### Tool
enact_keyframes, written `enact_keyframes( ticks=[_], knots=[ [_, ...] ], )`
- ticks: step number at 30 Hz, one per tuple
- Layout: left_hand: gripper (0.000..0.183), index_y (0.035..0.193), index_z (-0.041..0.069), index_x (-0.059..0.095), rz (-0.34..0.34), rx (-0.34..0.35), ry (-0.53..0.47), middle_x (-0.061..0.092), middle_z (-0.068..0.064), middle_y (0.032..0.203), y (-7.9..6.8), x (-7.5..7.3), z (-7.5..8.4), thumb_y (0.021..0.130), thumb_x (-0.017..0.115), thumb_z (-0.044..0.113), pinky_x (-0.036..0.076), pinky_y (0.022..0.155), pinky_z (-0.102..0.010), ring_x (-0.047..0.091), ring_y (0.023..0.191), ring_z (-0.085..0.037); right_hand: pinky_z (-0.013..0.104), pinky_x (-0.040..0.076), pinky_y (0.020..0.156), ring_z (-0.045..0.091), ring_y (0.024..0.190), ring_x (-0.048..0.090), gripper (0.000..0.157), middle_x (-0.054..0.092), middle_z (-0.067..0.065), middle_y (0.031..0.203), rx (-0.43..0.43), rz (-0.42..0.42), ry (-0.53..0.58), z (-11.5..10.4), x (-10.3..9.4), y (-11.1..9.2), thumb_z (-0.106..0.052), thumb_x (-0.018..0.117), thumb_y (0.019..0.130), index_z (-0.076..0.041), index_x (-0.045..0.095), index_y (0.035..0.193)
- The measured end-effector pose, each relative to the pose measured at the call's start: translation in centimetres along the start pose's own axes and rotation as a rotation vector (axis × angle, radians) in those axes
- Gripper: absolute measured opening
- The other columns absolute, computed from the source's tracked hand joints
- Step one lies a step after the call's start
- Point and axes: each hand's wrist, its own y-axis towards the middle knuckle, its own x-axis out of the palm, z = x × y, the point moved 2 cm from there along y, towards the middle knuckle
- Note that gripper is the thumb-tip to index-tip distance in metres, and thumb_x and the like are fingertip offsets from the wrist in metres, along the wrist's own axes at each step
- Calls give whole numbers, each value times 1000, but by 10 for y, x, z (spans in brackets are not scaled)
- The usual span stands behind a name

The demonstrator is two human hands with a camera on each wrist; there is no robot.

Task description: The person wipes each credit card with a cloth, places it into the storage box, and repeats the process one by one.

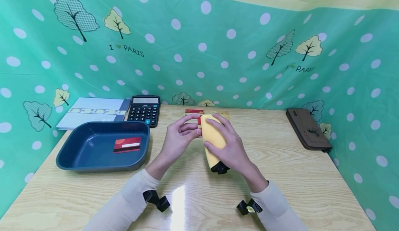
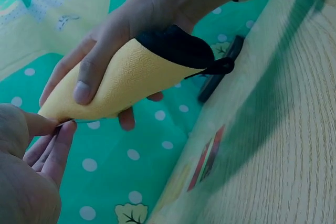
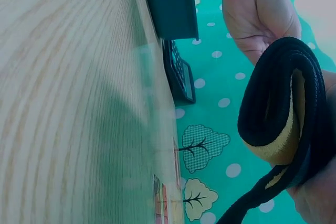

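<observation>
Through the head view I see the right hand (image 1: pixel 230 146) wrapped round a soft yellow fabric roll with black trim (image 1: pixel 209 132), holding it aslant over the pale wood-grain bench (image 1: pixel 296 175), black end toward the wearer. The left hand (image 1: pixel 176 139) pinches a thin red-and-yellow card (image 1: pixel 199 122) between thumb and fingers, against the roll's far end; whether any of that card sits inside the roll I cannot tell. On my left a dark blue plastic basin (image 1: pixel 84 148) holds a red card with a white strip (image 1: pixel 127 144), a black calculator (image 1: pixel 144 111) stands just behind, and a brown rectangular case (image 1: pixel 307 129) lies far right
</observation>
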Motion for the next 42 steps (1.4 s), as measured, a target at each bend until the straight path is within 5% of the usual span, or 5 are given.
enact_keyframes(
  ticks=[11,23,29,37,42],
  knots=[
    [42,134,11,64,-33,-53,-5,76,-16,106,-1,-6,10,94,71,-1,66,89,-36,78,91,-16,46,54,100,27,141,52,68,48,3,157,12,53,37,5,-9,3,-11,86,83,-24,60,144],
    [43,136,11,62,-56,-53,-1,75,-9,106,-3,-16,24,95,70,0,66,90,-35,77,92,-14,26,57,82,23,124,59,67,50,3,155,25,97,46,7,-25,4,-8,84,84,-25,60,145],
    [43,134,11,63,-17,20,110,73,-22,113,-4,-19,28,94,72,1,66,86,-28,77,93,-15,23,57,77,24,115,62,65,50,0,155,47,118,59,11,-32,6,-8,83,85,-24,61,144],
    [41,129,10,67,69,203,264,77,-20,106,-6,-19,34,91,76,1,66,81,-25,79,92,-22,19,56,75,24,109,62,64,48,-1,156,96,127,73,18,-40,8,-9,82,87,-27,60,145],
    [28,120,7,74,94,177,299,77,-16,112,-5,-22,34,93,74,2,64,84,-22,77,96,-19,17,52,80,24,119,60,64,48,-2,156,119,138,74,20,-42,7,-10,82,88,-29,60,145]
  ],
)
